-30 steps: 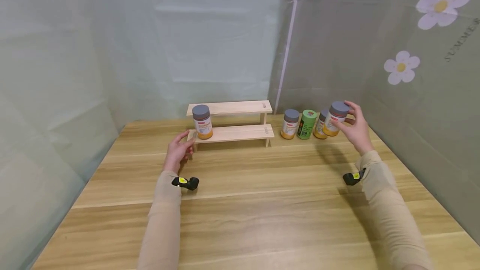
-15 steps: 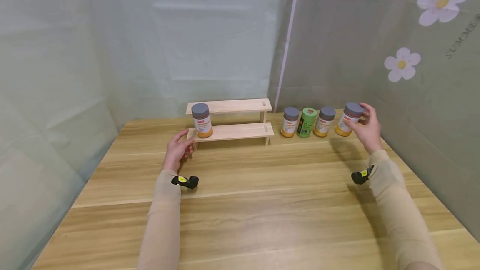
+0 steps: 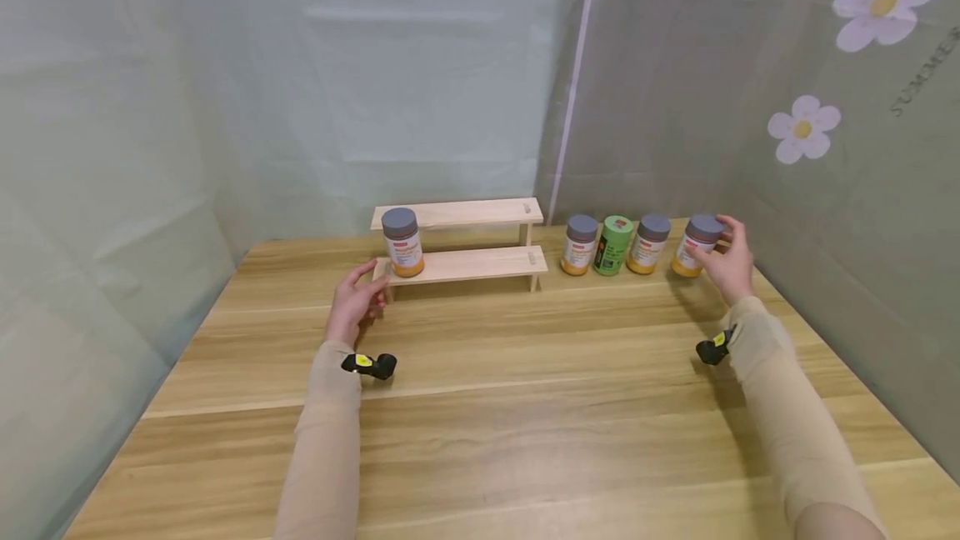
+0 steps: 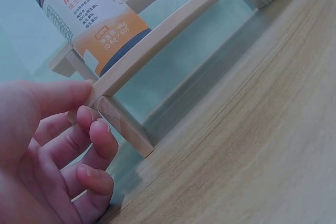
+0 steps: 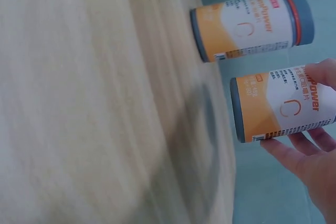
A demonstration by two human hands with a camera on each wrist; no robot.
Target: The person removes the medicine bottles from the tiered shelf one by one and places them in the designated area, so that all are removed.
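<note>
At the right end of a row, my right hand (image 3: 731, 263) grips a supplement bottle (image 3: 693, 250) with a grey lid and a white-and-orange label. The thumb lies on one side and fingers on the other. The bottle is close to the tabletop; whether its base touches is unclear. My left hand (image 3: 355, 300) pinches the left end of the two-tier wooden rack (image 3: 487, 263), thumb on top and fingers curled under the lower board, as the left wrist view shows. A matching bottle (image 4: 100, 14) stands upright on that board, just beside the left thumb.
Left of the held bottle stand a matching bottle (image 3: 648, 247), a green canister (image 3: 613, 248) and another matching bottle (image 3: 580, 248). The wooden table (image 3: 480, 423) ends at a grey-green curtain (image 3: 435, 65) behind and at the sides. A camera is strapped on each wrist.
My right hand has moved the gripped bottle rightward, away from the neighbouring bottle it partly covered, then lowered it slightly. The left hand and rack stay put.
</note>
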